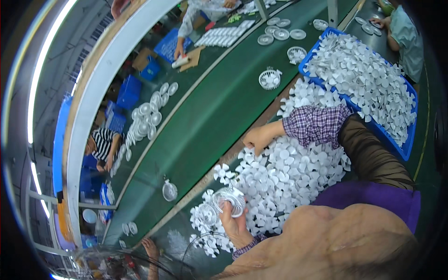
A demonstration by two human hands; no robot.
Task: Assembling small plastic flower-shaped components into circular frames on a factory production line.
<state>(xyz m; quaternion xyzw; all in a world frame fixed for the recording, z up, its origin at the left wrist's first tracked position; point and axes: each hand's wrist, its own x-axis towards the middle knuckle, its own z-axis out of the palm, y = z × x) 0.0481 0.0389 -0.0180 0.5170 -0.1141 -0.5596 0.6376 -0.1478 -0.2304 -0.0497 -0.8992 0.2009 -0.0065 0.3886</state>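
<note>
Between the left hand, gripping a round white plastic grille, and the curled right hand, white plastic blades are heaped.

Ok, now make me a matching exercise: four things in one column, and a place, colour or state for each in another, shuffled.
1. Left hand
2. Right hand
3. Tray
4. Belt

A. Green
B. At the edge of the loose blades
C. Blue, heaped full
D. Holding a round grille

Pairs: 1-D, 2-B, 3-C, 4-A
</note>
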